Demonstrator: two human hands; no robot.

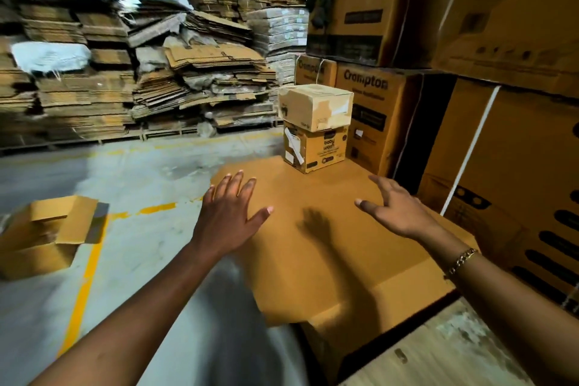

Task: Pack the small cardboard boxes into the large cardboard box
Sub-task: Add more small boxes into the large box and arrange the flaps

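Two small boxes: the upper small box [315, 106] is sitting on the lower small box [315, 149]; both are standing at the far end of the large cardboard box [313, 254].
Large box face: it is lying broad brown side up before the person; whether that side is shut flaps or a loose sheet is hard to tell through the blur.
Left hand: the left hand [232, 207] is stretching palm down over the near-left part, fingers straight and spread, holding nothing.
Right hand: the right hand [396, 210] is reaching over the right part, fingers apart, gripping nothing; a chain bracelet [462, 260] is circling its wrist.
Floor: an open carton [47, 235] is lying on the concrete to the left, near a yellow line [84, 285].
Right side: "Crompton" cartons [376, 110] are standing stacked just beside the small boxes.
Background: flattened cardboard stacks [141, 72] are leaning in heaps.
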